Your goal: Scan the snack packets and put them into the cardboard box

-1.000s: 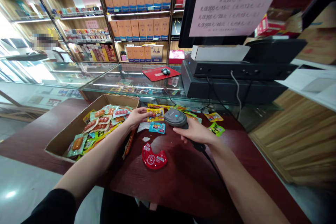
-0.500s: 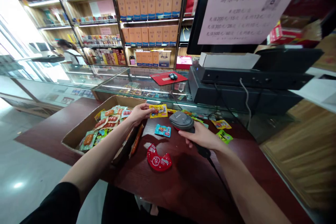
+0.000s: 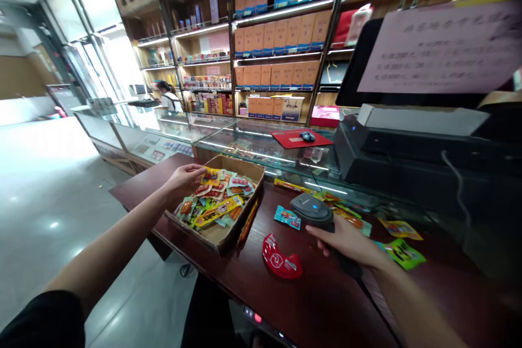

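My left hand [image 3: 185,180] is closed on the edge of a small yellow snack packet [image 3: 211,176], over the far left side of an open cardboard box [image 3: 222,243]. Inside the box lie several sealed snack packets, with a long yellow packet [image 3: 220,211] on top. My right hand [image 3: 346,236] grips a grey barcode scanner [image 3: 311,208], whose small blue light is lit and whose cord runs down to the right. Left of the scanner, a blue packet [image 3: 287,217] lies flat on the dark red table. Nearer to me is a red curved packet [image 3: 281,259].
More packets, among them a green packet [image 3: 404,253] and a yellow packet [image 3: 401,229], lie at the right. Behind the table stands a glass counter [image 3: 244,144] with a red mouse pad [image 3: 285,141] and a black monitor [image 3: 359,65]. A person [image 3: 169,99] is far back on the left.
My left hand has carried the yellow packet leftward from above the table to the box. The scanner stays in my right hand, its blue light now showing. The view has turned left.
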Demonstrator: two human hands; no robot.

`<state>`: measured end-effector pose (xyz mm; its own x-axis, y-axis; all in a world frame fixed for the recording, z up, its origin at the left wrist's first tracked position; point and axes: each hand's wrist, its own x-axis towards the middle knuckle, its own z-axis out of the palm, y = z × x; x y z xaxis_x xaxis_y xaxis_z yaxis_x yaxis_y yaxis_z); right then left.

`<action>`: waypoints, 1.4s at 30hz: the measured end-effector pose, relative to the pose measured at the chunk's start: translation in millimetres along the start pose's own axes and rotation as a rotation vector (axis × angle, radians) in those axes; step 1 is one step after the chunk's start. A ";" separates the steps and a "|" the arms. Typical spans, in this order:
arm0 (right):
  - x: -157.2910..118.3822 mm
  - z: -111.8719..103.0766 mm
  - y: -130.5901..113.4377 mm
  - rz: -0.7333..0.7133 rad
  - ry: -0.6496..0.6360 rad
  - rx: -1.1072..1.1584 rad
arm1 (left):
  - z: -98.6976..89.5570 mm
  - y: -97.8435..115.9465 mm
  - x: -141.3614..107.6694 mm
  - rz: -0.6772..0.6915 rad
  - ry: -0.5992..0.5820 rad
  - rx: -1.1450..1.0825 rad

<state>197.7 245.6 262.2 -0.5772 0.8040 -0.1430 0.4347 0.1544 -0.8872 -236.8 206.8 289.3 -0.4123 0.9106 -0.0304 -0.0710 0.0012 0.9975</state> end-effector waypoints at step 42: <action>2.7 -41.4 26.0 0.198 0.035 0.024 | 235.9 -108.9 24.5 0.385 -0.594 1.109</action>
<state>236.1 275.6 256.9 -0.4573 0.8370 -0.3005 0.5205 -0.0220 -0.8536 -25.0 326.5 195.1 0.2412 0.9704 0.0150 0.8565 -0.2201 0.4668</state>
